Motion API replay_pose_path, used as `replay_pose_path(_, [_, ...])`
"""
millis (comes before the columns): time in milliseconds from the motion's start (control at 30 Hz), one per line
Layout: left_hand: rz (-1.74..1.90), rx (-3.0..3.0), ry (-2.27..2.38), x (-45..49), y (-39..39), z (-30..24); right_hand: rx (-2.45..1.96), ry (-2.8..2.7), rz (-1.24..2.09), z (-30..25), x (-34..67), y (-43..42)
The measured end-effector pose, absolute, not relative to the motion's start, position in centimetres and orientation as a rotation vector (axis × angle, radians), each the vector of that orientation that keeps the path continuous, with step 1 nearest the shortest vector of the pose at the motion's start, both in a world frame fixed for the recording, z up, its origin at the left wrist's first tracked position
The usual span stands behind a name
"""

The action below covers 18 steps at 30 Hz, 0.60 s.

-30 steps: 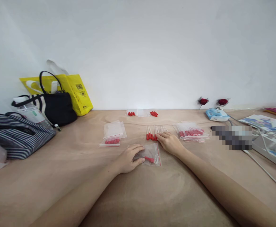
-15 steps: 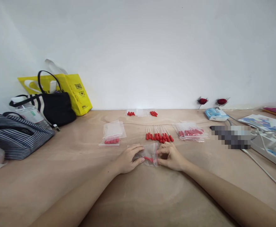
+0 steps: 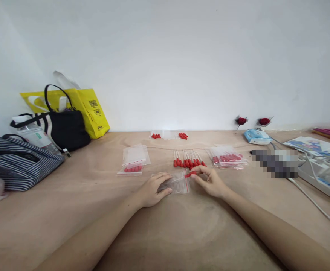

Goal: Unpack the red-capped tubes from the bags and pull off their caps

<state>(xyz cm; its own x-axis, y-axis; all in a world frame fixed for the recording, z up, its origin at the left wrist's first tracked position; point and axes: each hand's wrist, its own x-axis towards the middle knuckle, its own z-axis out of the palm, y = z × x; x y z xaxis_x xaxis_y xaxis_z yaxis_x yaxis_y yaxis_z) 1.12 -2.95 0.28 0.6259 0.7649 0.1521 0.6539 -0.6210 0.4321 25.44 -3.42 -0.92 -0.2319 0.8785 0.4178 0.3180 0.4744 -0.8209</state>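
Note:
My left hand (image 3: 154, 189) holds a clear zip-lock bag (image 3: 177, 183) by its left end, thumb and fingers curved around it near the table. The bag's mouth, with a red line along it, faces right. At that mouth my right hand (image 3: 212, 182) pinches a red-headed stick (image 3: 191, 174) by its red end. The thin stem appears to point left into the bag, but is hard to make out. Just beyond lie several loose red-headed white sticks (image 3: 187, 160) in a row.
Zip bags with red-headed sticks lie in a left stack (image 3: 135, 158) and a right stack (image 3: 227, 156). Small bags with red pieces (image 3: 156, 136) lie by the wall. Handbags (image 3: 69, 130) stand left; a tissue pack (image 3: 257, 136) and a power strip (image 3: 320, 173) are right.
My right hand has shifted up and slightly right at the bag's mouth. The red head seen lower, inside the bag, is gone from there; one now shows between my right fingers. My left hand stays put.

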Motion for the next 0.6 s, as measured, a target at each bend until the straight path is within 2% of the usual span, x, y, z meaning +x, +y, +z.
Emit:
replay_pose_path(133, [0.460, 2.499, 1.160, 1.1, -3.0, 0.3, -1.008, -1.403, 0.828, -0.4, 27.7, -2.1])
replay_pose_path(367, [0.464, 2.497, 1.157, 1.1, -2.9, 0.2, -1.120, -1.072, 0.546, -0.6, 30.4, 0.0])
replay_pose_path(600, [0.409, 2.508, 1.166, 1.0, -2.9, 0.1, -1.332, -1.325, 0.299, -2.4, 30.2, 0.2])
